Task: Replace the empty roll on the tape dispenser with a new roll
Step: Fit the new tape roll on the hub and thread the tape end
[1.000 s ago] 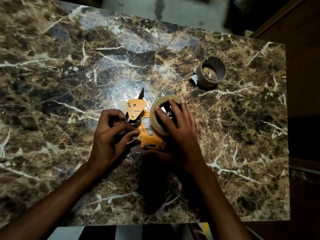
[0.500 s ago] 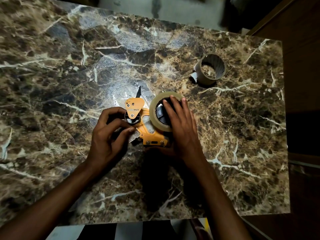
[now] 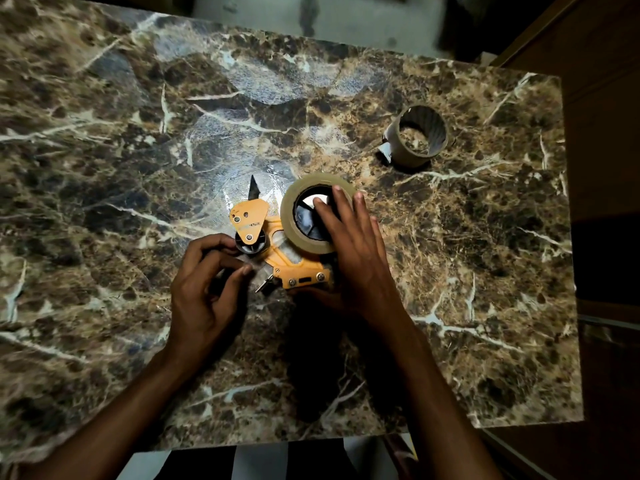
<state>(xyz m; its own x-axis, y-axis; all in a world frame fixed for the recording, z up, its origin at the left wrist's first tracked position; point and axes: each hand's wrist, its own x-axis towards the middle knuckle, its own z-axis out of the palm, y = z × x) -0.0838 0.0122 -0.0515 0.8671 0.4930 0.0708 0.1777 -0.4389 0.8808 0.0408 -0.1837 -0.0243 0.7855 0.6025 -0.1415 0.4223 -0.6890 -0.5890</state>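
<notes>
An orange tape dispenser (image 3: 291, 268) lies flat on the marble table (image 3: 138, 150). A new roll of clear tape (image 3: 289, 216) sits around its black hub. My right hand (image 3: 356, 261) lies over the roll with straight fingers pressing on the hub, the thumb against the near edge of the handle. My left hand (image 3: 207, 285) is beside the black roller (image 3: 251, 242), thumb and forefinger pinching a loose strip of tape (image 3: 258, 270). The empty cardboard core (image 3: 419, 136) stands apart at the far right.
The table's right edge (image 3: 571, 271) runs close to the core, with dark wooden furniture beyond it. The near edge (image 3: 277, 441) is just under my forearms. The dispenser's pointed blade guard (image 3: 254, 188) sticks out away from me.
The new roll has gone from tilted to lying flatter on the hub, and my right fingers have slid further over it. My left hand stays by the roller.
</notes>
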